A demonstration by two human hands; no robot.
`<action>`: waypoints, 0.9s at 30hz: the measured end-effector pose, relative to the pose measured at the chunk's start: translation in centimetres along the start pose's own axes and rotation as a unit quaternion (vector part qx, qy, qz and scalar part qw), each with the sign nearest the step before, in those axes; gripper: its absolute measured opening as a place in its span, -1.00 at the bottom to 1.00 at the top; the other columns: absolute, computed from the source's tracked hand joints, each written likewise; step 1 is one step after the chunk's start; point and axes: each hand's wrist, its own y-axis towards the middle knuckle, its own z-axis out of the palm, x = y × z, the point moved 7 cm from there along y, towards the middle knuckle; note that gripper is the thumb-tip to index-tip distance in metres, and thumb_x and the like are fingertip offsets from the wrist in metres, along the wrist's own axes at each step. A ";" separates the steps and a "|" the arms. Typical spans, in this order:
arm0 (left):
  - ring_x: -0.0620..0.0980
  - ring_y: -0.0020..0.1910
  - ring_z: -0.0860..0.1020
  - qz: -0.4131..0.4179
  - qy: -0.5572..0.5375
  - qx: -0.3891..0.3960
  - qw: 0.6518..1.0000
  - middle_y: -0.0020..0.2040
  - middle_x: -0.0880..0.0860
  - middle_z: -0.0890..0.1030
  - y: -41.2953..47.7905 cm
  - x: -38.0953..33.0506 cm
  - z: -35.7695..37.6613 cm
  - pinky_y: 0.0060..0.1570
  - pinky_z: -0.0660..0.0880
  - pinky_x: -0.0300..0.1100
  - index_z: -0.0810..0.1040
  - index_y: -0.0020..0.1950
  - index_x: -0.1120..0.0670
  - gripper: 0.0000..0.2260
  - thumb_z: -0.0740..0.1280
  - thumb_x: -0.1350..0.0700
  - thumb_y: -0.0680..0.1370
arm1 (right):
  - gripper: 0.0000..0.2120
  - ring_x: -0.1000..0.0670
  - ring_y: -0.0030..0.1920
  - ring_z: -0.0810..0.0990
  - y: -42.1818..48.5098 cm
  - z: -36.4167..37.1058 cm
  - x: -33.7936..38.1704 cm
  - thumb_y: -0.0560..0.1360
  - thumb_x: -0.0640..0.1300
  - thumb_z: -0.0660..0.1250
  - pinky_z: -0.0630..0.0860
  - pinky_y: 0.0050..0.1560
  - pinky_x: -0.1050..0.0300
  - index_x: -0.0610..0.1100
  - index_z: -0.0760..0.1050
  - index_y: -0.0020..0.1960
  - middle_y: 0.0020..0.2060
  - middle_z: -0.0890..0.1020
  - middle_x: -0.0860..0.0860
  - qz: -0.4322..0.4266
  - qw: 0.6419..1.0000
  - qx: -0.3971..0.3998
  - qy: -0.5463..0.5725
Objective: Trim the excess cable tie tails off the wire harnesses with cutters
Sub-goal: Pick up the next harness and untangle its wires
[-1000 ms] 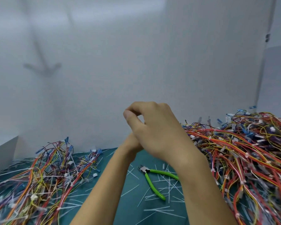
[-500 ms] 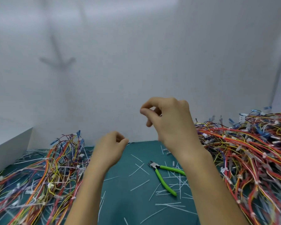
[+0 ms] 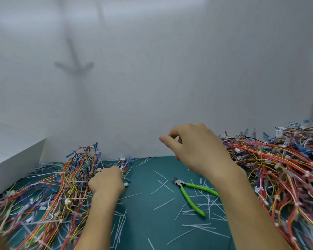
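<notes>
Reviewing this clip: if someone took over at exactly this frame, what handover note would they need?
Left hand: down in the left pile of wire harnesses, fingers hidden among the wires; I cannot tell whether it grips one.
Right hand: raised above the teal mat, fingers loosely curled, holding nothing.
Green-handled cutters: lying on the mat, in neither hand. A larger harness pile lies to the right.
Done: many cut tie tails litter the mat, so some trimming has happened.
Left: pick up the cutters and carry on trimming; I cannot tell which pile is finished.
</notes>
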 end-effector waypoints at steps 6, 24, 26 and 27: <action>0.15 0.29 0.50 -0.036 -0.015 -0.005 0.999 0.35 0.14 0.44 -0.2 0.0 1.3 0.06 0.46 -0.04 0.42 0.39 0.08 -0.65 0.25 0.14 0.59 | -0.70 -0.11 -0.17 0.64 0.1 0.6 -0.2 0.60 0.15 0.22 0.57 -0.02 0.01 -0.02 0.63 -0.01 -0.20 0.67 -0.04 -0.010 0.999 0.025 0.022; 0.13 0.02 0.58 0.045 -0.302 -0.167 0.937 0.00 0.06 0.65 -1.2 1.8 -6.8 0.05 0.51 0.02 0.51 -0.06 -0.03 -0.95 0.33 0.07 0.59 | -0.43 -0.06 -0.18 0.56 0.2 -0.1 0.8 0.50 0.45 0.03 0.41 -0.18 0.04 0.02 0.56 -0.12 -0.35 0.57 0.08 0.015 0.990 -0.093 0.102; 0.10 -0.01 0.58 0.049 -0.339 -0.184 0.921 -0.05 0.01 0.66 -1.9 2.0 -8.0 -0.03 0.47 -0.07 0.54 -0.15 -0.08 -0.91 0.40 0.04 0.54 | -0.48 -0.09 -0.13 0.58 0.4 1.5 1.0 0.54 0.38 0.07 0.45 -0.14 0.04 -0.01 0.58 -0.08 -0.27 0.63 0.04 0.015 0.996 -0.048 0.069; 0.08 -0.04 0.58 0.054 -0.353 -0.187 0.915 -0.09 -0.02 0.67 -2.2 2.0 -8.6 -0.08 0.44 -0.10 0.55 -0.20 -0.09 -0.88 0.44 0.02 0.51 | -0.46 -0.11 -0.12 0.60 0.6 2.6 1.1 0.55 0.36 0.09 0.50 -0.09 0.03 -0.05 0.59 -0.10 -0.26 0.66 0.01 0.019 0.997 -0.018 0.075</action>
